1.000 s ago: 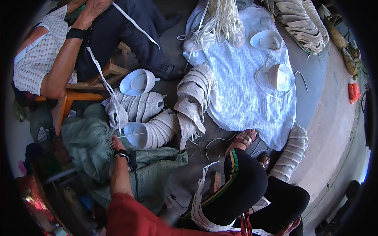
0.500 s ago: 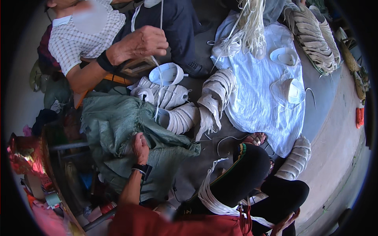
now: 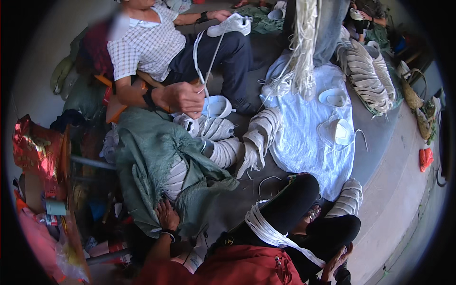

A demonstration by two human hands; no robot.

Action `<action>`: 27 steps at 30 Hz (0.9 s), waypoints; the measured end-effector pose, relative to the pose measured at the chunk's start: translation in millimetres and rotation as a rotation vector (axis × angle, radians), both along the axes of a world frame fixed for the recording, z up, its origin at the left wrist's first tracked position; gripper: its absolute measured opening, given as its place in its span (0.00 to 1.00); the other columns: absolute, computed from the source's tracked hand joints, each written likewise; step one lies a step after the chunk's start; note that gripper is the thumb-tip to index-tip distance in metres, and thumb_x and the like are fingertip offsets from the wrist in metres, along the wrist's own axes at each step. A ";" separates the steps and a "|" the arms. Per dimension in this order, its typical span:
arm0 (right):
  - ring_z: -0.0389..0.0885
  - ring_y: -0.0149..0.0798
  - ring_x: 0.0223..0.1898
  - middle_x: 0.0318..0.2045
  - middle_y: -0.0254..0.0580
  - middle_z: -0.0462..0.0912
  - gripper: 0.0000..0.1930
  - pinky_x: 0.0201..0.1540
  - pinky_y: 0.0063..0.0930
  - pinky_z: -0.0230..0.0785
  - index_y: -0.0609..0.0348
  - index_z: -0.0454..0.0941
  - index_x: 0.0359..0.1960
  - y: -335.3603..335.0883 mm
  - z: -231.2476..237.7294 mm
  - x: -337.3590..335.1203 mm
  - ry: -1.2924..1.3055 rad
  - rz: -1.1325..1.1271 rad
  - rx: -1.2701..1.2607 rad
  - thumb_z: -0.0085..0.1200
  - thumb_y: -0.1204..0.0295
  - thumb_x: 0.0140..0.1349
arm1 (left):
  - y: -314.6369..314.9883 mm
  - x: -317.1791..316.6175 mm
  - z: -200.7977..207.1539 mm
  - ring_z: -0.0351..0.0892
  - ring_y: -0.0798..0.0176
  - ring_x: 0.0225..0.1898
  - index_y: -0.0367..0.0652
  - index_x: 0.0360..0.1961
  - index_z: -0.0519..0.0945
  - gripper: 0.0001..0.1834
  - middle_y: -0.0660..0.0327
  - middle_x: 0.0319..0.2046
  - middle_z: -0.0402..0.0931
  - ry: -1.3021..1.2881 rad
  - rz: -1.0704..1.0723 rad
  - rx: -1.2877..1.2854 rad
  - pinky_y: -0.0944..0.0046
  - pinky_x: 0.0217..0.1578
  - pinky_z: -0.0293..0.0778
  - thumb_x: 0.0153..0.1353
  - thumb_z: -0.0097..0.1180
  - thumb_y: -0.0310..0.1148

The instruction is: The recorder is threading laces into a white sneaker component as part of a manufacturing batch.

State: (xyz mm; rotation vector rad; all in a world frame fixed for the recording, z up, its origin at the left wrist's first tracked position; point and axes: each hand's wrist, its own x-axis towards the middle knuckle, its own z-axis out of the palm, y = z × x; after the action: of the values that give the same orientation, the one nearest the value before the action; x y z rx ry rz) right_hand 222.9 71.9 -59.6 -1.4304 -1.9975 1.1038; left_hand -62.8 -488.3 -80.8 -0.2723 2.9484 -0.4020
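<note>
My left hand [image 3: 167, 216] lies against the lower edge of a dark green woven sack [image 3: 142, 137], its fingers stretched out and gripping nothing. A stack of nested off-white shoe uppers [image 3: 176, 179] shows through the sack's opening just above that hand. My right hand [image 3: 338, 260] rests beside my black-trousered leg at the lower right; its fingers look straight and hold nothing I can see. Across my thigh lies a bundle of flat white laces [image 3: 266, 228].
A co-worker [image 3: 147, 52] at the upper left pulls a white lace, with a white shoe [image 3: 230, 24] on the knee. More stacked uppers [image 3: 263, 130] lie mid-floor. Loose uppers [image 3: 343, 132] sit on a white plastic sheet [image 3: 308, 147]. Laces [image 3: 306, 42] hang overhead; a red bag [image 3: 35, 147] stands left.
My left hand has let go of the gathered sack and moved lower, fingers now spread. The sack has opened, baring stacked uppers. The view has shifted; the co-worker's near hand is lower.
</note>
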 end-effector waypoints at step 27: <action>0.71 0.27 0.32 0.33 0.33 0.74 0.19 0.32 0.20 0.63 0.61 0.65 0.53 1.7 -14.3 77.7 0.199 -0.093 -0.454 0.43 0.61 0.66 | -29.2 -160.9 -28.9 0.51 0.46 0.64 0.27 0.61 0.53 0.49 0.41 0.62 0.52 -0.026 0.351 0.359 0.59 0.63 0.50 0.41 0.58 0.44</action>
State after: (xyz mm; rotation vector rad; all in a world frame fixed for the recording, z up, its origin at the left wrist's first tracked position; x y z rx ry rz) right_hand 300.6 73.6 -73.9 -1.5337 -1.5890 1.6594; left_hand -223.7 -517.5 -109.7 -0.7091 2.7953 0.1656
